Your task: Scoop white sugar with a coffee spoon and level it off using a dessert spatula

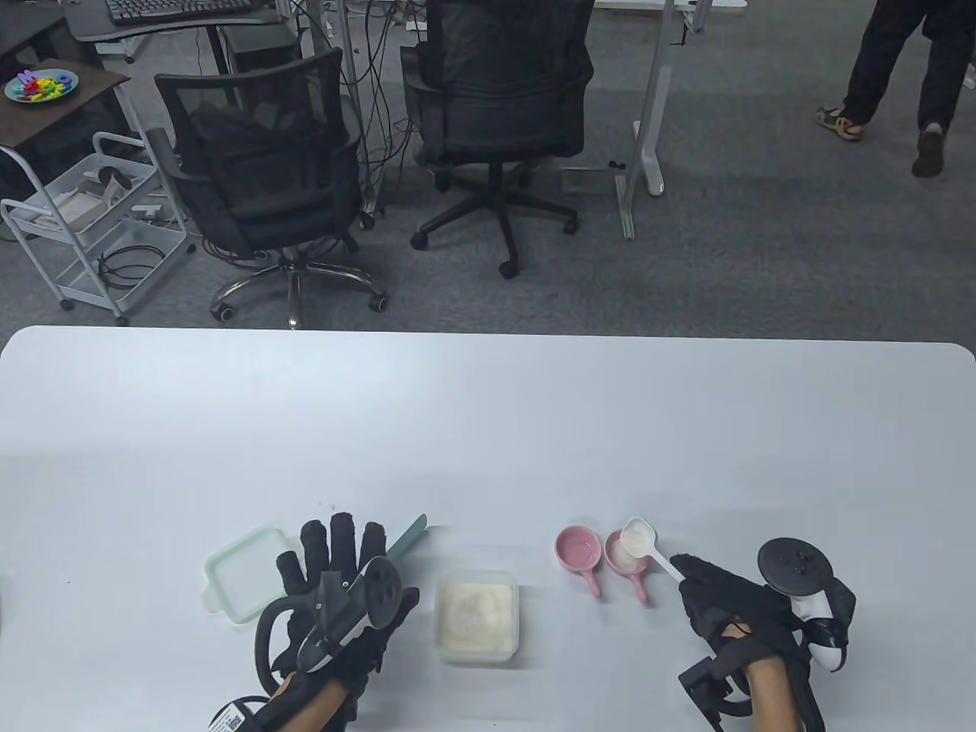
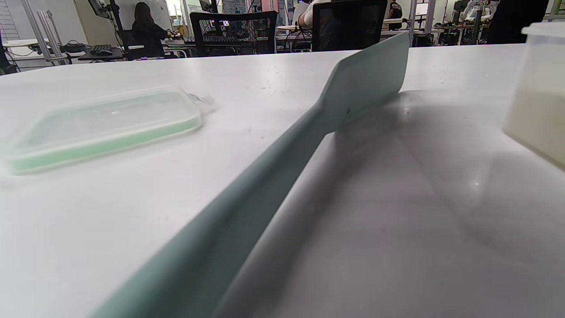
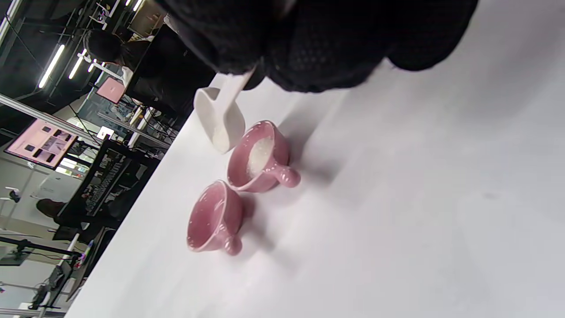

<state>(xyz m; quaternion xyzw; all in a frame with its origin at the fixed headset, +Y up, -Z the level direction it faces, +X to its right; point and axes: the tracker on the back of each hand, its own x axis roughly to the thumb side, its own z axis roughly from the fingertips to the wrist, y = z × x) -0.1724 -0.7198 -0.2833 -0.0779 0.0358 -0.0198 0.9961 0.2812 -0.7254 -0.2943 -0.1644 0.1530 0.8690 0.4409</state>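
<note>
The right hand [image 1: 724,602] pinches the spoon [image 1: 637,537], tilted over 1 pink cup [image 3: 260,159]; sugar may spill. The left hand [image 1: 335,595] lies flat on the spatula [image 2: 309,128], gripping nothing.

The white table [image 1: 488,412] carries a green lid [image 1: 244,568], spatula [image 2: 273,154], sugar container [image 1: 477,616], and two pink cups [image 1: 577,550].
</note>
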